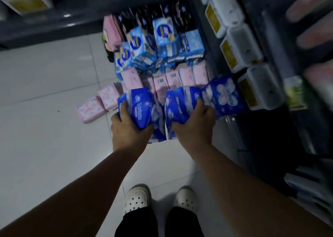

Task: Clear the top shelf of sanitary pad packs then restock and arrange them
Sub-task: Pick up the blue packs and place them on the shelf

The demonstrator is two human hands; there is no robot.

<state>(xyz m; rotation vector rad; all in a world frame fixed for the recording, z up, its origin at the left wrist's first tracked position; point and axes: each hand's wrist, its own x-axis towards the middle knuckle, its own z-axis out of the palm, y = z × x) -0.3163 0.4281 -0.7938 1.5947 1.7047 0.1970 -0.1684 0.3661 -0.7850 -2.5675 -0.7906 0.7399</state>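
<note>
The left hand [129,128] and right hand [195,123] have their fingers [124,111] clamped round dark blue glossy plastic sanitary pad packs [144,105], held low over the white tiled floor [45,96] beside the heap of pink and light blue packs [167,71], probably because cleared stock is gathered there.

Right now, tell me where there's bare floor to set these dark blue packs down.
Free: the white tiles left of the loose pink packs, up to the dark shelf base; also the strip before the white shoes. Crowded: ahead, light blue packs piled against the right shelving.
</note>
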